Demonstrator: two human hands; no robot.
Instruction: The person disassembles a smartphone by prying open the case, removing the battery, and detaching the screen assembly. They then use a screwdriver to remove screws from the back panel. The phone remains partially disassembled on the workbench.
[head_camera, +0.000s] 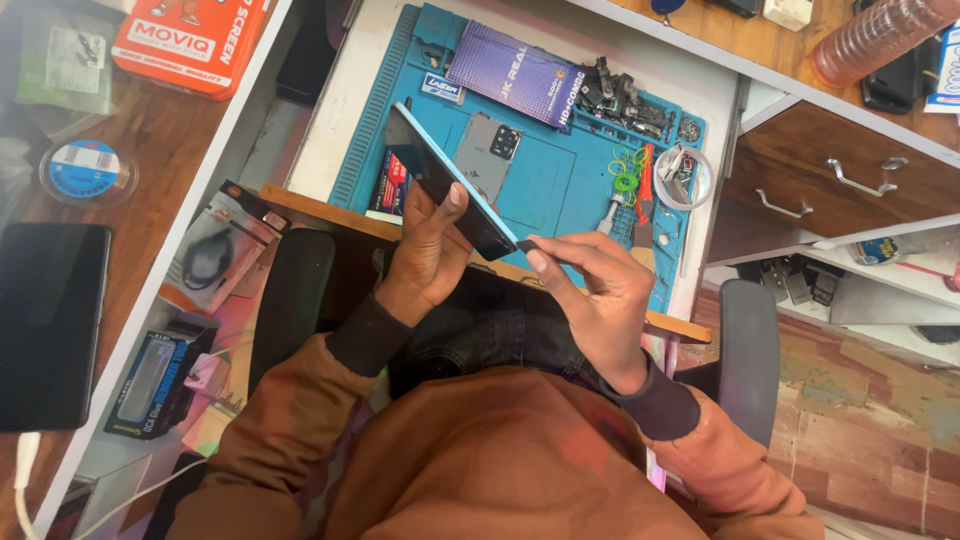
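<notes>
At frame centre, the left hand (425, 255) grips a dark phone (450, 185) edge-on, fingers closed round its body, thumb on the face. The right hand (590, 295) pinches a thin dark tool (524, 245) at the phone's lower corner. Keep the tool shallow and parallel to the seam; steady the phone above the blue mat (560, 190). Avoid twisting hard.

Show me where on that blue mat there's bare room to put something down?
On the blue mat, the bare patch lies between the grey phone back and the screwdriver. The top right is crowded with small parts and a round dish; the purple packet covers the top.
</notes>
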